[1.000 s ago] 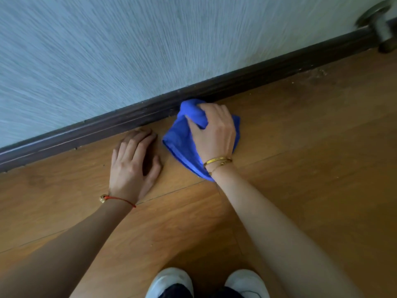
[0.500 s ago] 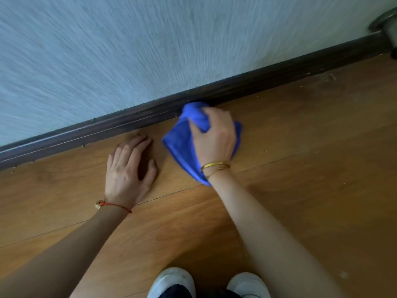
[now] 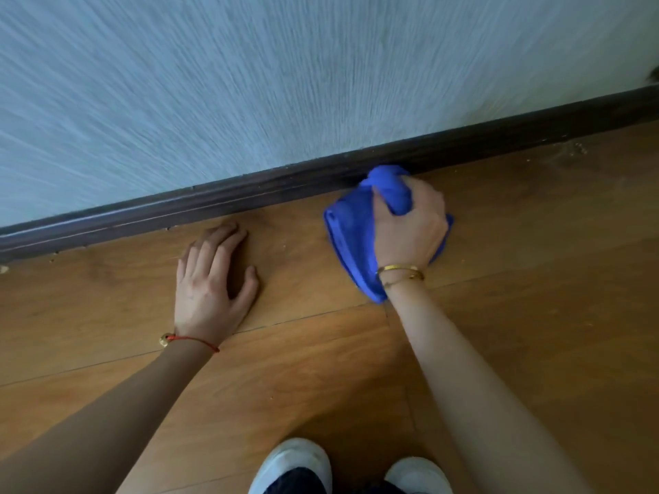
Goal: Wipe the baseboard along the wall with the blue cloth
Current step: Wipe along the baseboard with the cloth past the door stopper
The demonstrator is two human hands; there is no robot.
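The right hand (image 3: 410,229) is closed in a loose fist over the bunched blue cloth (image 3: 351,237), its far fold pressed against the dark baseboard (image 3: 221,205) that runs left to right below the wall (image 3: 249,83); the left hand (image 3: 214,279) lies flat and empty, fingers spread, on the wooden floor (image 3: 535,279) near the board; the cloth looks soft, light and limp, so it is best gripped in a wad from above, fingertips pushing one fold into the moulding; crumbs of dust lie to the far right.
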